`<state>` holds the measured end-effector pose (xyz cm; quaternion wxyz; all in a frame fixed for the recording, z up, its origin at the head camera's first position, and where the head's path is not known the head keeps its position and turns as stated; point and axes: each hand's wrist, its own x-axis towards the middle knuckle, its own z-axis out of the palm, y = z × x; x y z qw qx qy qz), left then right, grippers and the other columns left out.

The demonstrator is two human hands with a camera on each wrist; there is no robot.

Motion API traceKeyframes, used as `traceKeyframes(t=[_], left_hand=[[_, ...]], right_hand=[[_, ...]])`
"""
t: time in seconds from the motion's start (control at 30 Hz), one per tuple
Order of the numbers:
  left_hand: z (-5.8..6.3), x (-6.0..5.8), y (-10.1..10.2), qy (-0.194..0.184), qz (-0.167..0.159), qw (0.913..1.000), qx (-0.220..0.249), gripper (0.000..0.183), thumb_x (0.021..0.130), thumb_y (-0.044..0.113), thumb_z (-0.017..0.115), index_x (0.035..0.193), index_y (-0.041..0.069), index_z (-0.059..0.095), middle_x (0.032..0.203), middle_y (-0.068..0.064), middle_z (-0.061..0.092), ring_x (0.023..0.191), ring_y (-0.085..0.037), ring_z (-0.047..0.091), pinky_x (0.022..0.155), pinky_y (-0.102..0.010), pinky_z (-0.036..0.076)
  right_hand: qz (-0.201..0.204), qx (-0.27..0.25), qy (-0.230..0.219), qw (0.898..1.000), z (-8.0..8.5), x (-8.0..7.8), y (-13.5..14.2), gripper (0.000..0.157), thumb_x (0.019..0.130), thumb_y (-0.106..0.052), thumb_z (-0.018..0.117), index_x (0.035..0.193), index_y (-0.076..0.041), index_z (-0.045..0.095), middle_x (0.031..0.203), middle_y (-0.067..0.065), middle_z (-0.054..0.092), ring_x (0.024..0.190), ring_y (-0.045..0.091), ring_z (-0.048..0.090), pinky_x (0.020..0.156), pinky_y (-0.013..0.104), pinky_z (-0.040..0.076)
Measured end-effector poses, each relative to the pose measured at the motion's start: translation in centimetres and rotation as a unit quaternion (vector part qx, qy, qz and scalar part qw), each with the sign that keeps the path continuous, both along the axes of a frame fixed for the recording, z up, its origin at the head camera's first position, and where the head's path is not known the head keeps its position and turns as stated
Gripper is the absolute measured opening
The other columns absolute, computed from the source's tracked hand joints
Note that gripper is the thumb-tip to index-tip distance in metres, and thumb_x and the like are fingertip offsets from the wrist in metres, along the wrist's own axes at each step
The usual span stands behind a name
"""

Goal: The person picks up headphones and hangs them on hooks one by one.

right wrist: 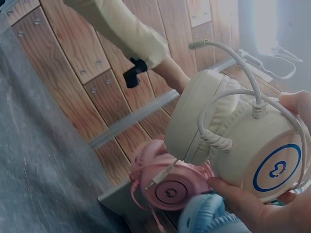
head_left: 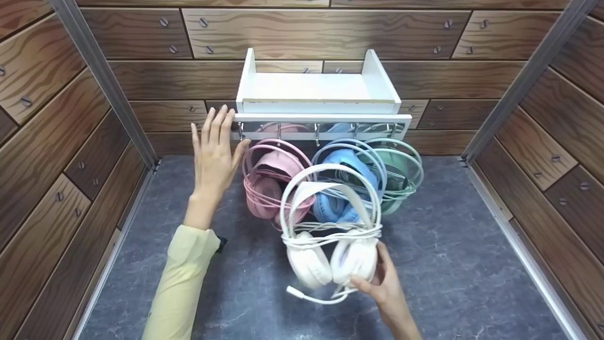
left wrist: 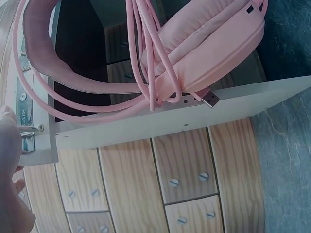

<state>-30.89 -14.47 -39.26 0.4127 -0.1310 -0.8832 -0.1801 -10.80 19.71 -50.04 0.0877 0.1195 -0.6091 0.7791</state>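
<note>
My right hand (head_left: 388, 285) grips a white headset (head_left: 307, 259) by one ear cup. The headset is upright in front of the rack, its cable wound round it and its microphone boom jutting out below. With straight fingers, my left hand (head_left: 212, 163) rests against the left end of the white hook rack (head_left: 325, 117). A pink headset (head_left: 278, 163), a blue headset (head_left: 347, 163) and a green headset (head_left: 395, 163) hang along the rack's metal hooks (head_left: 317, 134). The white headset partly hides the pink and blue ones. In the left wrist view, a USB plug (left wrist: 210, 99) dangles from the pink headset.
Above the hooks, the rack has a white shelf (head_left: 311, 87) with raised sides. Wood-patterned walls (head_left: 325, 33) enclose the back and sides, with metal frame strips (head_left: 104, 85) at the corners. Below is a dark marbled surface (head_left: 472, 245).
</note>
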Motion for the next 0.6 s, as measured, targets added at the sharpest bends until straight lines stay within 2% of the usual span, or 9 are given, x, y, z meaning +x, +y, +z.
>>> traceKeyframes(t=[0.07,0.4,0.6], left_hand=[[0.0,0.0,-0.1,-0.002,0.001,1.0,-0.002,0.064,0.102,0.048,0.052,0.155,0.013,0.039,0.162,-0.004,0.036,0.153,-0.025,0.023,0.126,-0.054,0.0],[0.3,0.2,-0.5,-0.016,0.006,0.9997,-0.019,0.064,0.103,0.049,0.049,0.156,0.015,0.038,0.163,-0.003,0.035,0.154,-0.025,0.021,0.126,-0.054,-0.001],[1.0,0.5,-0.8,-0.028,-0.007,0.9993,-0.023,0.061,0.104,0.049,0.047,0.155,0.016,0.041,0.16,-0.002,0.039,0.154,-0.025,0.022,0.126,-0.054,-0.001]], right_hand=[[0.002,0.0,0.004,1.0,0.0,-0.2,-0.5,0.08,0.073,0.02,0.066,0.145,0.004,0.034,0.129,0.007,0.056,0.114,0.014,0.059,0.1,0.025,0.052],[0.003,-0.008,-0.013,1.0,0.3,-0.9,-3.8,0.085,0.072,0.017,0.071,0.145,0.013,0.028,0.132,0.015,0.049,0.118,0.02,0.057,0.102,0.03,0.052],[0.013,-0.021,-0.019,1.0,0.3,-1.5,-5.8,0.09,0.072,0.015,0.075,0.146,0.013,0.025,0.135,0.015,0.048,0.121,0.019,0.056,0.106,0.03,0.049]])
